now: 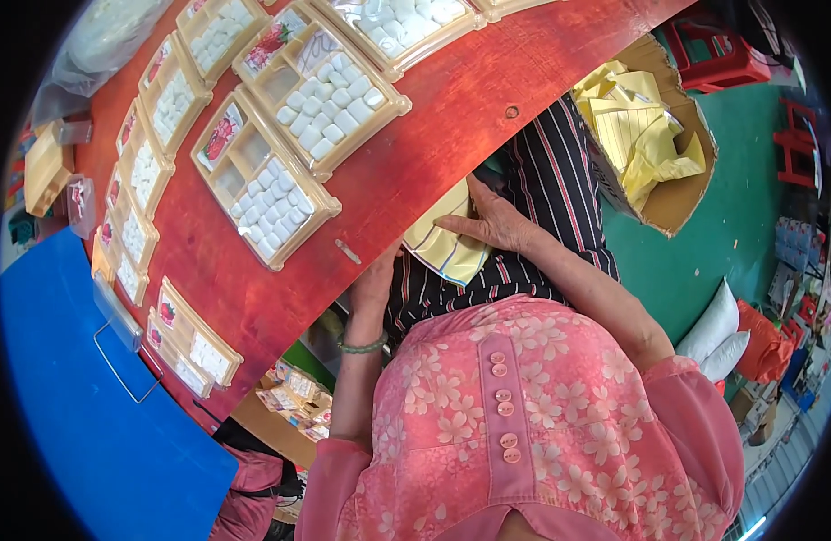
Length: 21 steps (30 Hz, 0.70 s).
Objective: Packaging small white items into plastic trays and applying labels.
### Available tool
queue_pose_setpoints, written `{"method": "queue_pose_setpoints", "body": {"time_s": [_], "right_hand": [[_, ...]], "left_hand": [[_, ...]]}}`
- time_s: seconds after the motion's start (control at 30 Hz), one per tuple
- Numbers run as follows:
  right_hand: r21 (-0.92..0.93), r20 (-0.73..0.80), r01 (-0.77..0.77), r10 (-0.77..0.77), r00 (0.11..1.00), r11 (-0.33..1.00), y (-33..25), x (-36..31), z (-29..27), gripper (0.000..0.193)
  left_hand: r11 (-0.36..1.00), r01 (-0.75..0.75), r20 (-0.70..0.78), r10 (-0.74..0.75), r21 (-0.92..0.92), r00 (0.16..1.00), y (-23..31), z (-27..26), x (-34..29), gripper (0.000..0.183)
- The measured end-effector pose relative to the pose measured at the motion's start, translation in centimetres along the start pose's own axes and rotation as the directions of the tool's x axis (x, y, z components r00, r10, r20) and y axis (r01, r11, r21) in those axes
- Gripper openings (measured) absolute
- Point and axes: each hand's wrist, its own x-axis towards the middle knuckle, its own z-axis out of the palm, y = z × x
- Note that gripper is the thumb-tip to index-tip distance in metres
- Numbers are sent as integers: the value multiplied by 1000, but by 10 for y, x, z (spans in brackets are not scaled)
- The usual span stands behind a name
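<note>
On my lap, against striped black trousers, lies a yellow sheet [453, 255] with thin dark lines, partly under the table edge. My right hand [498, 221] has its thumb across the top of the sheet and its other fingers bent round the far side, gripping it. My left hand [372, 281], below a green bead bracelet, reaches to the sheet's left side; its fingers are mostly hidden by the table. Closest on the red table stand a beige tray [228, 187] and another tray [280, 81], each with white pillow-shaped pieces and a red berry picture.
More filled trays [172, 108] line the far and left parts of the red table [451, 108]. At right, a cardboard box [695, 194] with crumpled yellow sheets sits on the green floor. A blue surface [100, 406] lies left; red stools [717, 54] stand behind the box.
</note>
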Motion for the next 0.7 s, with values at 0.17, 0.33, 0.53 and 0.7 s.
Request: {"method": "queue_pose_setpoints", "body": {"time_s": [0.17, 0.33, 0.53, 0.7], "right_hand": [[-317, -267, 81, -170, 949, 945, -17, -24, -1, 80], [-362, -372, 272, -405, 835, 892, -57, -40, -4, 57], [-492, -237, 490, -652, 720, 720, -70, -46, -4, 35], [-549, -171, 465, -638, 750, 694, -65, -43, 0, 31]], "left_hand": [[970, 108, -54, -122, -219, 991, 26, 21, -10, 9], [972, 144, 110, -125, -185, 986, 44, 30, -21, 11], [981, -10, 82, 26, -196, 996, 41, 30, -22, 9], [818, 237, 199, -153, -524, 968, 36, 24, -21, 21]]}}
